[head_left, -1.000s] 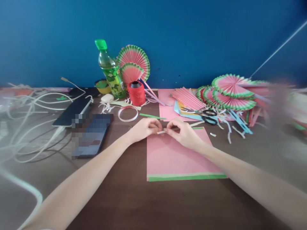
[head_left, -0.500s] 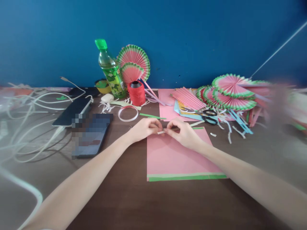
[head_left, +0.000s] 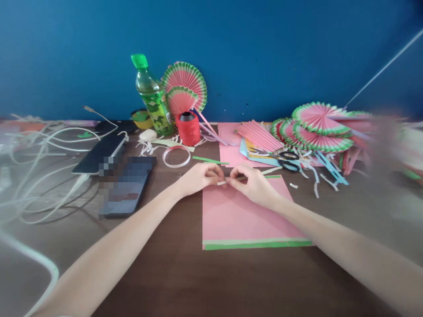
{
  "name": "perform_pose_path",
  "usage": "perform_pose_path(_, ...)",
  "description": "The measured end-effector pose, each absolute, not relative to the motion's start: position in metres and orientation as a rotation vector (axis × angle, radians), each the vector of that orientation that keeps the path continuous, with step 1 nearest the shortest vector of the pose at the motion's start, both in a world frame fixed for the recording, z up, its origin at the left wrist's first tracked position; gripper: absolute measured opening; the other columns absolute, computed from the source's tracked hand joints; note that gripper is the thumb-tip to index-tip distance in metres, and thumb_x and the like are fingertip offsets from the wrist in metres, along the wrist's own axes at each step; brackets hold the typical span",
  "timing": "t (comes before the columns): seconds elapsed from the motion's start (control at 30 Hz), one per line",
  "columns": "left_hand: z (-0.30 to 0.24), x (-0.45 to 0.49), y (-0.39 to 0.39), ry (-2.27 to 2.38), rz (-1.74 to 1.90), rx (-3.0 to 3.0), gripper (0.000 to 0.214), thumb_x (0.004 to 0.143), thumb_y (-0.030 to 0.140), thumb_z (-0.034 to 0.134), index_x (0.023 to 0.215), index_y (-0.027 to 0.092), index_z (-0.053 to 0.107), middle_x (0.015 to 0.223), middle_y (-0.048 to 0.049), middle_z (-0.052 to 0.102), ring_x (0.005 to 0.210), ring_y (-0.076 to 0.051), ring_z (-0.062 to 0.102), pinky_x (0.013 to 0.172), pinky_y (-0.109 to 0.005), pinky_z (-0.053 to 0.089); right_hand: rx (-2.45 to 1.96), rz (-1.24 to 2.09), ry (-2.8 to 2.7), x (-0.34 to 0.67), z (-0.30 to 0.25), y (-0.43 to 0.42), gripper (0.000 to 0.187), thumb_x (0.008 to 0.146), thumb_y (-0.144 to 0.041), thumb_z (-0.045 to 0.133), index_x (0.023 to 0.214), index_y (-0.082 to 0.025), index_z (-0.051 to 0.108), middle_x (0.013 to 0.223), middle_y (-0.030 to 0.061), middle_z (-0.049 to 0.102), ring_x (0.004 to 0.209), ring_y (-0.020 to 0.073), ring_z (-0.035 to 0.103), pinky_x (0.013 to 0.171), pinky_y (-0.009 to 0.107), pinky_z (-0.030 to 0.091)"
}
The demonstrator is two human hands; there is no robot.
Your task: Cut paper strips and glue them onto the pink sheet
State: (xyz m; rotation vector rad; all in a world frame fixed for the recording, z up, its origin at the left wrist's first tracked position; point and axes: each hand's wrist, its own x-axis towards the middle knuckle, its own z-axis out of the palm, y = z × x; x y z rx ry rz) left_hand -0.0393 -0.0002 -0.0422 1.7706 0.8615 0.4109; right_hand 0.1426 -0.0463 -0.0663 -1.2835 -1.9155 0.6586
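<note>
My left hand (head_left: 204,178) and my right hand (head_left: 249,181) meet over the top edge of a pink paper sheet (head_left: 246,211). Between their pinched fingertips is a thin pale strip (head_left: 221,182), probably paper or tape; its other end (head_left: 271,170) sticks out past my right hand. Both hands are closed on it. Along the sheet's near edge runs a green band (head_left: 257,245) with a paler stripe above it, and a bit of green (head_left: 273,176) shows at the far edge. The fingers hide part of the strip.
Behind my hands are a roll of tape (head_left: 176,157), a red string spool (head_left: 187,130), a green bottle (head_left: 153,103) and black scissors (head_left: 289,161). Folded watermelon-pattern fans (head_left: 322,119) pile up at right. Phones (head_left: 127,191) and white cables (head_left: 29,176) lie at left, against a blue wall (head_left: 231,53).
Hardly anything differs. Both hands stay in the same place with the strip between them, apart from a very slight shift of the fingers.
</note>
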Motion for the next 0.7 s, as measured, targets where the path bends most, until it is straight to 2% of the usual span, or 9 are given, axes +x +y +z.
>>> perform_pose_path(0.33, -0.041, -0.0386, -0.0008, 0.855, 0.425, 1.744, 0.007, 0.074, 0.023, 0.054, 0.075, 0.016, 0.052, 0.067, 0.0015, 0.066, 0.07, -0.012, 0.06, 0.071, -0.024, 0.042, -1.32, 0.596, -1.942, 0.1431, -0.0663, -0.0461, 0.016, 0.077, -0.025, 0.053, 0.064, -0.019, 0.045, 0.066, 0.0004, 0.052, 0.066, 0.0137, 0.049, 0.061, 0.025, 0.042)
perform_pose_path(0.53, -0.0432, -0.0398, 0.0002, 0.825, 0.446, 1.685, 0.008, 0.075, 0.023, 0.051, 0.077, 0.016, 0.053, 0.078, -0.0024, 0.068, 0.081, -0.016, 0.062, 0.078, -0.028, 0.042, -1.305, 0.567, -1.953, 0.1433, -0.0668, -0.0464, 0.016, 0.077, -0.025, 0.054, 0.064, -0.019, 0.046, 0.066, 0.0003, 0.053, 0.066, 0.0138, 0.049, 0.061, 0.025, 0.04)
perform_pose_path(0.7, -0.0432, -0.0392, -0.0003, 0.813, 0.451, 1.676, 0.008, 0.075, 0.024, 0.051, 0.076, 0.016, 0.053, 0.076, -0.0031, 0.069, 0.08, -0.017, 0.062, 0.078, -0.03, 0.042, -1.313, 0.589, -1.941, 0.1436, -0.0665, -0.0466, 0.016, 0.076, -0.024, 0.054, 0.064, -0.019, 0.046, 0.066, 0.0005, 0.053, 0.066, 0.0141, 0.05, 0.061, 0.026, 0.041)
